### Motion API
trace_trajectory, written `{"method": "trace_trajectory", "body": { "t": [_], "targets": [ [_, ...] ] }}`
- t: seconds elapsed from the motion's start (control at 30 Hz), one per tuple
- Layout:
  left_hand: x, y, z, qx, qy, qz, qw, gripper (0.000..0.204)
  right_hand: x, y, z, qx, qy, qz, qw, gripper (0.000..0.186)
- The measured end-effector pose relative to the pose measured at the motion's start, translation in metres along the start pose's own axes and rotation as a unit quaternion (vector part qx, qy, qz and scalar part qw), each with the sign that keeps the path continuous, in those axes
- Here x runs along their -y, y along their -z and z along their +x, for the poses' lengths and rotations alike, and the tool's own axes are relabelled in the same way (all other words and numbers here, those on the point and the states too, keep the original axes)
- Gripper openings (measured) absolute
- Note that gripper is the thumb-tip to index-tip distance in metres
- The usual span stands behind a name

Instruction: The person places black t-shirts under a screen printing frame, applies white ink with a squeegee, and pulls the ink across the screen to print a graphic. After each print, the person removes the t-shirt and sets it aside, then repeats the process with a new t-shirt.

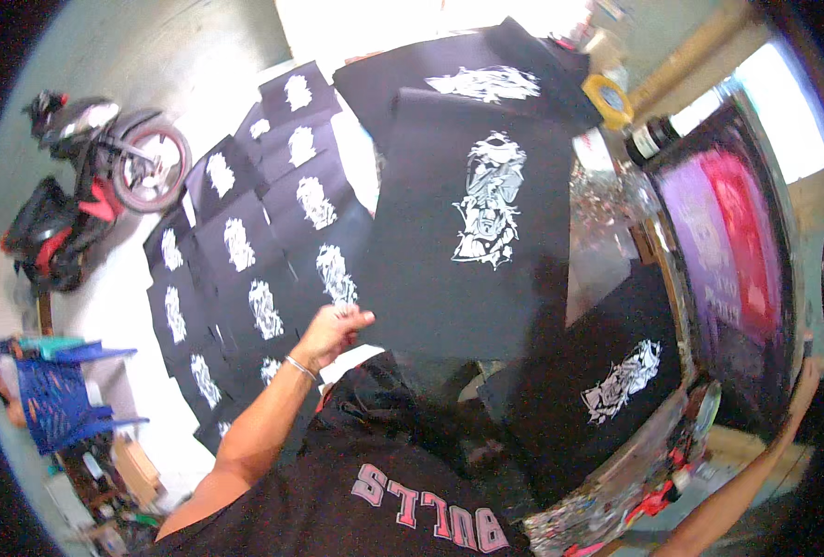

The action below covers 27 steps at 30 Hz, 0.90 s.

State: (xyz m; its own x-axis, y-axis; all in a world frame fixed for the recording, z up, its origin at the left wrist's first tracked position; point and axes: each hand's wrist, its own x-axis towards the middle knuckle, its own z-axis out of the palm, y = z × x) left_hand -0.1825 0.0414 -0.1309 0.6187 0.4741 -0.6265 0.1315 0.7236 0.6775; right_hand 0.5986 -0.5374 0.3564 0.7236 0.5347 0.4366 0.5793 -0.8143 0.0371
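Note:
My left hand (336, 332), with a thin band at its wrist, is closed on the near left corner of a large black fabric panel (421, 288). A white and grey figure design (493, 200) is printed on this panel. At the far right my right hand (804, 379) is at the outer edge of a dark screen-printing frame (783, 371); its fingers are too dim and small to make out. The frame's mesh (709, 232) is stained purple and red. Between my hands, a black panel with a white print (621, 381) lies at an angle.
Several overlapping black printed panels (235, 246) cover the white surface at left. Another black panel (384, 70) lies at the back, near a roll of yellow tape (609, 100) and a dark bottle (651, 139). A motorcycle (87, 186) and a blue plastic chair (59, 395) stand farther left.

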Motion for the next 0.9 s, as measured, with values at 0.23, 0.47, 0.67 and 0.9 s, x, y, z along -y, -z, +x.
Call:
{"method": "trace_trajectory", "body": {
  "t": [0.23, 0.47, 0.67, 0.9],
  "targets": [
    [-0.011, 0.01, -0.042, -0.036, -0.163, -0.382, 0.909, 0.043, 0.05, -0.017, -0.019, 0.023, -0.054, 0.038, 0.998, 0.045],
    [0.02, 0.08, -0.066, -0.284, -0.146, -0.192, 0.928, 0.02, 0.041, -0.025, -0.015, 0.053, -0.061, 0.033, 0.996, 0.047],
    [-0.032, 0.176, -0.193, -0.299, -0.176, -0.121, 0.93, 0.016, 0.069, -0.03, -0.036, 0.05, -0.078, 0.031, 0.995, 0.048],
    [-0.044, 0.254, -0.012, -0.315, -0.209, -0.065, 0.924, 0.018, 0.102, -0.022, -0.054, 0.042, -0.088, 0.018, 0.995, 0.049]
  ]
}}
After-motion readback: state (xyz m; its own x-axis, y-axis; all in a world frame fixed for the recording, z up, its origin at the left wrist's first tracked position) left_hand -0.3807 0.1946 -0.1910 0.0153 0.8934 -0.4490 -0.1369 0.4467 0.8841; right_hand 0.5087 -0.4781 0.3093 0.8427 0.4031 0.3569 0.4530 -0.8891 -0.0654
